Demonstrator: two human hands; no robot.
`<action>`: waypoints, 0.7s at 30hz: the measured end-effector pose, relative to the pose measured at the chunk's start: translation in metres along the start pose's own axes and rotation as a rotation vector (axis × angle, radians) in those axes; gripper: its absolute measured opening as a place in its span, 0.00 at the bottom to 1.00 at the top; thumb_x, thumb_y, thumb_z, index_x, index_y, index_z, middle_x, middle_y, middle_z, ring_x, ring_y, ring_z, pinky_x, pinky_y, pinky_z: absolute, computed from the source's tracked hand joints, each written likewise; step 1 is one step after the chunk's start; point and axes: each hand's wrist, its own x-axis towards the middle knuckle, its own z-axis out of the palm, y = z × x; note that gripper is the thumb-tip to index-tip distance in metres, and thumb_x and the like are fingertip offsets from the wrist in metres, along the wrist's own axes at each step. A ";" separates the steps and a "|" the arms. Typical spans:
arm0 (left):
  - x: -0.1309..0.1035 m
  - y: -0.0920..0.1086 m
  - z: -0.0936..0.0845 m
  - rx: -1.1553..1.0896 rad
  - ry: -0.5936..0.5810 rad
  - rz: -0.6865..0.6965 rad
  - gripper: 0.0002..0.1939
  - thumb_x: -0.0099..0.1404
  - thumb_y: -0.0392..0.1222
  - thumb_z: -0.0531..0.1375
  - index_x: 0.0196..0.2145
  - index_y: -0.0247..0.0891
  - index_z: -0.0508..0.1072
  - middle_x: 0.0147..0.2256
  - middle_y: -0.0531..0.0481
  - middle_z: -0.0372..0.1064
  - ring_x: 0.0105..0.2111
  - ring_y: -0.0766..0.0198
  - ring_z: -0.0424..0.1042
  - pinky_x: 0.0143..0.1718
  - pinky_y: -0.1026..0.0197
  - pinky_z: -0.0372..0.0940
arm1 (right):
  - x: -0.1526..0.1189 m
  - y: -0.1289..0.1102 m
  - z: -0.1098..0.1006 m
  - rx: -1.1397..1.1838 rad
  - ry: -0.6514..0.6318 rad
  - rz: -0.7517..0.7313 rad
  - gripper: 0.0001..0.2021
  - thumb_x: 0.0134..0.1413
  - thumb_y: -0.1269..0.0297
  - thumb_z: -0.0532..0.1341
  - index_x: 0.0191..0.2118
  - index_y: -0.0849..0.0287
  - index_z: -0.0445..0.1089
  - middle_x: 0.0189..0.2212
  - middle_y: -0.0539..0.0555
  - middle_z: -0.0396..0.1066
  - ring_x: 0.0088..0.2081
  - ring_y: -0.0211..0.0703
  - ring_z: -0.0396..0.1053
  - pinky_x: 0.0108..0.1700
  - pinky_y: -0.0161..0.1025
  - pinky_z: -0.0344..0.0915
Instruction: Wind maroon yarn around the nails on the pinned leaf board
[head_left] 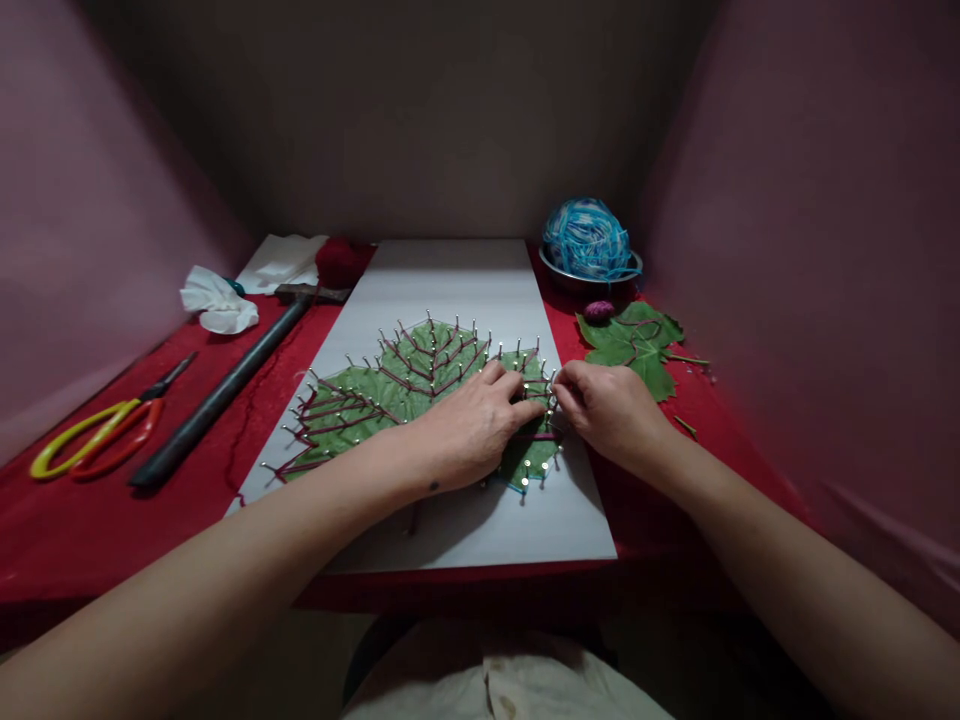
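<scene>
A green leaf [409, 400] lies on a white board [457, 280], ringed by several upright nails [525, 482]. Dark red yarn [433, 365] runs between nails along the veins, and pale blue yarn [513, 486] follows part of the leaf's outer edge. My left hand [472, 425] rests over the leaf's right part, fingers bent, thumb apart from them and pointing at the right-hand nails. At the leaf's right edge, my right hand [604, 400] is closed in a pinch beside the nails, on what looks like a thin strand of yarn; the fingertips mostly hide it.
Scissors [101, 435] and a hammer [232, 385] lie left on the red cloth [210, 540], near crumpled white tissue [221, 300]. At the back right, a metal bowl [592, 283] holds a blue yarn ball [587, 237]. Another leaf [637, 340] lies right, beside a small purple yarn ball [599, 312].
</scene>
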 end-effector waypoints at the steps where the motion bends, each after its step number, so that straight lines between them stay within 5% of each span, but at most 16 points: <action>1: 0.000 0.000 0.000 -0.004 0.005 0.002 0.25 0.60 0.25 0.48 0.53 0.38 0.68 0.42 0.41 0.62 0.44 0.54 0.58 0.47 0.53 0.60 | -0.001 -0.002 0.000 -0.017 0.013 -0.012 0.12 0.58 0.64 0.52 0.32 0.60 0.71 0.28 0.58 0.75 0.27 0.42 0.67 0.29 0.39 0.53; 8: -0.002 -0.001 0.001 -0.019 0.001 0.002 0.24 0.62 0.26 0.48 0.52 0.38 0.68 0.42 0.41 0.62 0.45 0.53 0.58 0.47 0.53 0.60 | -0.017 0.010 0.002 0.110 0.126 -0.311 0.10 0.58 0.69 0.54 0.30 0.61 0.70 0.25 0.54 0.73 0.27 0.39 0.69 0.28 0.35 0.58; 13: -0.003 -0.002 0.000 -0.020 0.003 0.001 0.24 0.61 0.26 0.48 0.53 0.38 0.68 0.43 0.41 0.62 0.45 0.52 0.58 0.46 0.52 0.60 | -0.030 0.017 0.004 0.217 0.225 -0.289 0.07 0.58 0.70 0.57 0.35 0.62 0.72 0.27 0.54 0.74 0.28 0.37 0.71 0.31 0.33 0.65; 21: -0.001 -0.001 0.001 -0.043 0.003 -0.005 0.22 0.64 0.28 0.48 0.53 0.37 0.68 0.42 0.39 0.63 0.45 0.52 0.58 0.46 0.52 0.60 | -0.030 0.021 0.007 0.256 0.136 -0.352 0.11 0.56 0.74 0.56 0.37 0.58 0.76 0.25 0.50 0.73 0.24 0.34 0.69 0.28 0.30 0.65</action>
